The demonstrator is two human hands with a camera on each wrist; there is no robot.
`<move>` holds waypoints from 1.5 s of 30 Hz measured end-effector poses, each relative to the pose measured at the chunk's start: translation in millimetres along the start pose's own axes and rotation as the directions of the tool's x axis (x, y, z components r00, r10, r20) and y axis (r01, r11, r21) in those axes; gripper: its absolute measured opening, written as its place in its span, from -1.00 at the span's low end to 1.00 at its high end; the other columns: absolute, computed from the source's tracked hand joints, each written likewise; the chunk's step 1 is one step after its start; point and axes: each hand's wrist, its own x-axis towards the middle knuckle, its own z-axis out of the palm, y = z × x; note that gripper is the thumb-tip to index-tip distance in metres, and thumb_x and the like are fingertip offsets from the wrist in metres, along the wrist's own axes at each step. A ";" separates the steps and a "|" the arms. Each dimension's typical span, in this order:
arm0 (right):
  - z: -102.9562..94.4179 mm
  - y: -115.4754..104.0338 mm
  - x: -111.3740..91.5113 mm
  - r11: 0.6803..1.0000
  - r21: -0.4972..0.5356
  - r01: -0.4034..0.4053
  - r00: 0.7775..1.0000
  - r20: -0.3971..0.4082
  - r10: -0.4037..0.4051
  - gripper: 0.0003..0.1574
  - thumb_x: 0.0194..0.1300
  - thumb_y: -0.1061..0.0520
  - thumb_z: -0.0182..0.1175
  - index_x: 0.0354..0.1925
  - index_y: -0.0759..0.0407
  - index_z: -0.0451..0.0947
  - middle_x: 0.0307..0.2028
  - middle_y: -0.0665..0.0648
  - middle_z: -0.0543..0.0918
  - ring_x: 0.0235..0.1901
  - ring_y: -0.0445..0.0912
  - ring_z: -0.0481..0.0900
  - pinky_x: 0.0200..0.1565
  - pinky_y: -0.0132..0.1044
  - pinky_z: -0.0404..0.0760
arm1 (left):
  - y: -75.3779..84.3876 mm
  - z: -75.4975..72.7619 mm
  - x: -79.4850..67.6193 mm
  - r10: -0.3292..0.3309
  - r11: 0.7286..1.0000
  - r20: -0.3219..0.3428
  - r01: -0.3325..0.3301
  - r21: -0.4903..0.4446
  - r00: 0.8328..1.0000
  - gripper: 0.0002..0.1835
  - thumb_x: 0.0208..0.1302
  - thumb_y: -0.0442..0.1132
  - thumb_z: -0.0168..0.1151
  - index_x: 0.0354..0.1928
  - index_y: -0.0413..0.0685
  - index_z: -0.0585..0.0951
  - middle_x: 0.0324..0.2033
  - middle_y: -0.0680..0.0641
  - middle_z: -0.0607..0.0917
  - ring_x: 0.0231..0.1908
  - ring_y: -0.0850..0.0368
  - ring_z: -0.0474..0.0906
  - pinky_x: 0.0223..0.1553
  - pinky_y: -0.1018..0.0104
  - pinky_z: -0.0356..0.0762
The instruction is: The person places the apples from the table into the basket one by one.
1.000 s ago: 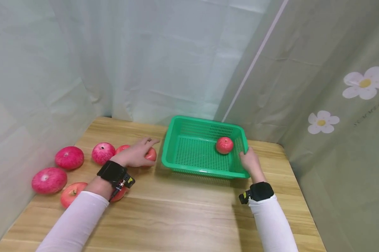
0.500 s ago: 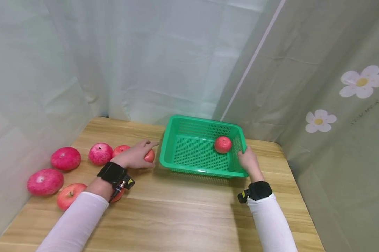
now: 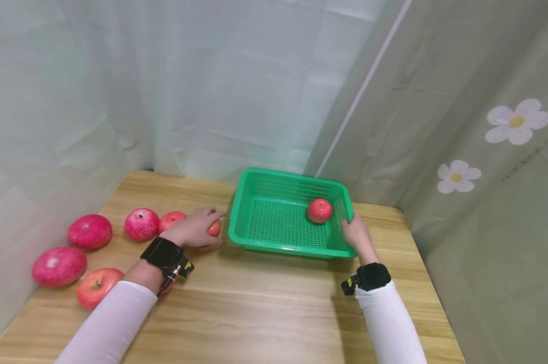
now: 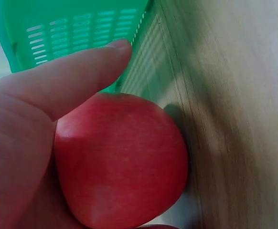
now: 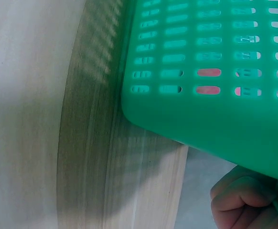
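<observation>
My left hand [image 3: 194, 230] lies over a red apple [image 3: 215, 229] just left of the green basket, fingers on its far side and thumb on its near side. In the left wrist view the thumb [image 4: 81, 76] bends against that apple, which sits close to the wood; the other fingers are mostly hidden. My right hand [image 3: 358, 234] grips the right rim of the green plastic basket [image 3: 292, 248], and its curled fingers show below the basket edge in the right wrist view. One red apple [image 3: 320, 211] lies inside, towards the right end.
Several more apples are on the wooden table [image 3: 251, 313] at the left, among them a deep pink one [image 3: 90, 231] and an orange-red one [image 3: 99, 288]. Another apple [image 3: 168, 288] is partly hidden under my left wrist. A pale curtain [image 3: 237, 91] hangs close behind the basket.
My left fingers and thumb have drawn closer together around the apple. The whole head view has shifted slightly; my right hand keeps its hold on the basket rim.
</observation>
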 end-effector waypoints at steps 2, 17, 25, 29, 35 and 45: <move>-0.1 0.7 0.6 1.000 -0.008 -0.004 1.000 -0.001 0.004 -0.24 0.67 0.05 -0.15 0.56 0.52 0.02 0.34 0.60 0.41 0.23 0.38 0.51 0.13 0.21 0.59 | 1.0 -0.6 0.2 -0.007 1.000 0.001 0.007 -0.009 1.000 -0.05 0.10 -0.05 0.59 0.51 -0.26 0.44 0.31 -0.48 0.45 0.29 -0.47 0.40 0.20 -0.40 0.52; -0.1 1.7 1.9 1.000 -0.018 -0.008 1.000 -0.010 0.008 -0.27 0.67 0.04 -0.14 0.54 0.50 0.07 0.32 0.58 0.44 0.20 0.36 0.53 0.10 0.19 0.60 | 3.4 -5.6 1.9 -0.026 1.000 0.036 0.026 0.004 0.999 0.02 -0.11 -0.34 0.66 0.52 -0.15 0.46 0.17 -0.32 0.53 0.13 -0.25 0.52 0.04 -0.16 0.67; 1.6 -0.4 2.7 1.000 -0.007 -0.011 1.000 -0.012 0.011 -0.29 0.67 0.04 -0.13 0.52 0.49 0.11 0.28 0.56 0.47 0.17 0.33 0.54 0.07 0.17 0.61 | 3.1 -10.8 -0.8 -0.022 1.000 0.062 0.023 -0.001 0.998 -0.03 -0.04 -0.29 0.60 0.52 -0.16 0.46 0.18 -0.32 0.52 0.09 -0.21 0.54 -0.03 -0.11 0.68; 1.6 -0.8 1.5 1.000 -0.007 -0.011 1.000 -0.012 0.011 -0.30 0.67 0.05 -0.13 0.51 0.49 0.11 0.27 0.56 0.47 0.15 0.32 0.55 0.06 0.16 0.62 | 3.4 -11.2 -1.3 -0.022 1.000 0.057 0.022 0.001 0.998 -0.03 -0.05 -0.28 0.60 0.51 -0.16 0.46 0.20 -0.32 0.52 0.10 -0.21 0.55 -0.03 -0.10 0.68; 1.3 1.1 1.9 1.000 -0.003 -0.012 1.000 -0.005 0.012 -0.30 0.67 0.05 -0.14 0.52 0.49 0.10 0.29 0.57 0.46 0.17 0.33 0.54 0.08 0.17 0.61 | 2.5 -11.8 -0.2 -0.003 1.000 0.035 0.004 -0.005 0.999 -0.03 -0.05 -0.28 0.58 0.52 -0.16 0.46 0.21 -0.31 0.53 0.09 -0.19 0.55 -0.04 -0.08 0.68; 1.1 0.2 0.9 1.000 0.009 -0.015 1.000 -0.001 0.015 -0.31 0.67 0.06 -0.13 0.52 0.47 0.12 0.30 0.56 0.46 0.19 0.34 0.54 0.12 0.20 0.60 | 1.4 -17.3 -3.3 -0.002 1.000 -0.028 0.002 0.002 1.000 -0.07 0.03 -0.30 0.56 0.53 -0.16 0.45 0.26 -0.36 0.50 0.17 -0.29 0.52 0.01 -0.16 0.69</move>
